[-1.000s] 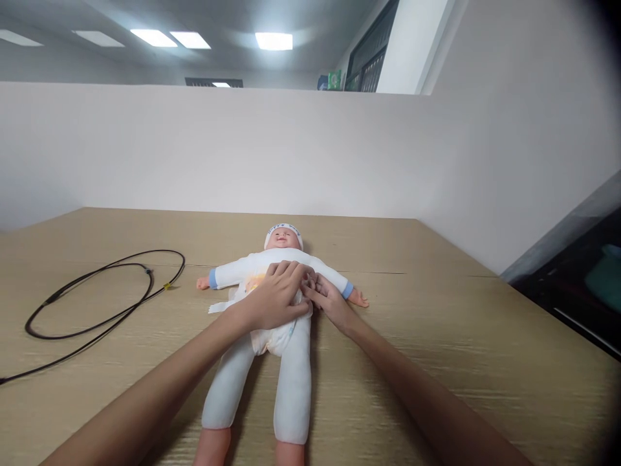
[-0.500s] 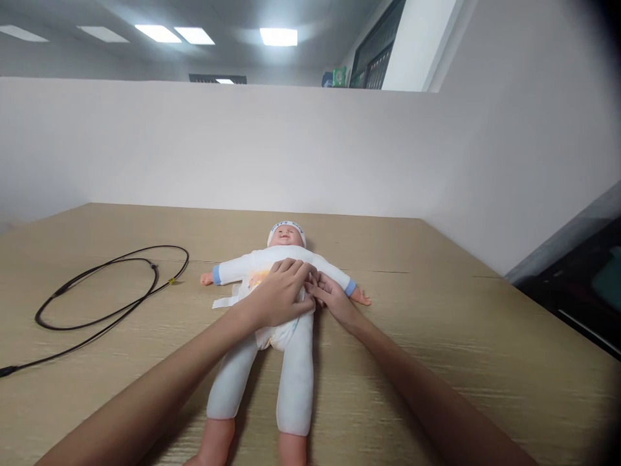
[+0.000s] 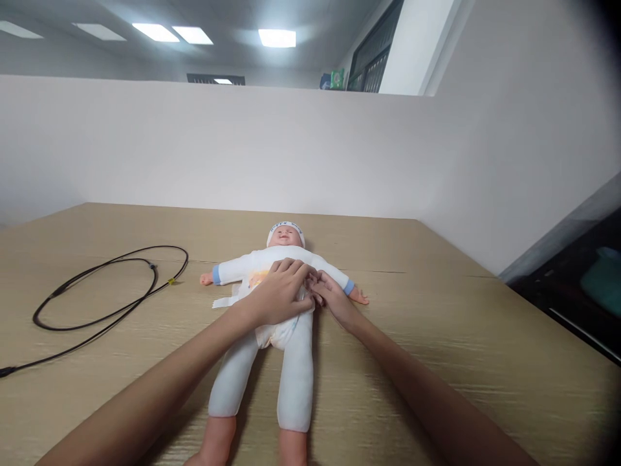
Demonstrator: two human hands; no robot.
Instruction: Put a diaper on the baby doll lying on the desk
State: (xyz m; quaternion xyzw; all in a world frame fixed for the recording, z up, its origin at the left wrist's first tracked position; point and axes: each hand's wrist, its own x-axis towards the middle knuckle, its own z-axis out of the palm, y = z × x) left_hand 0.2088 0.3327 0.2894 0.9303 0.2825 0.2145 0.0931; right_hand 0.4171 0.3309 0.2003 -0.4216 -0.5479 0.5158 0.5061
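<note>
A baby doll [image 3: 297, 382] in a white suit with blue cuffs and a white headband lies on its back, head away from me. Around its waist is a white diaper [image 3: 274, 335] with a coloured print at the front. One tab of the diaper [image 3: 224, 302] sticks out loose on the left side. My left hand [image 3: 285, 291] reaches across the doll's belly, fingers bent over the diaper's right side. There my right hand [image 3: 336, 299] meets it, thumb and fingers closed at the diaper's edge. The fingertips of both hands partly hide the spot they grip.
The doll lies on a wooden table [image 3: 436, 362]. A looped black cable [image 3: 97, 323] with a small yellow tag is to the left. Behind the table stands a white partition [image 3: 218, 149]. A dark object [image 3: 572, 272] is beyond the table's right edge.
The view has shifted very slightly. My right fingers have moved a little at the diaper's edge; the left hand and the doll stay in place.
</note>
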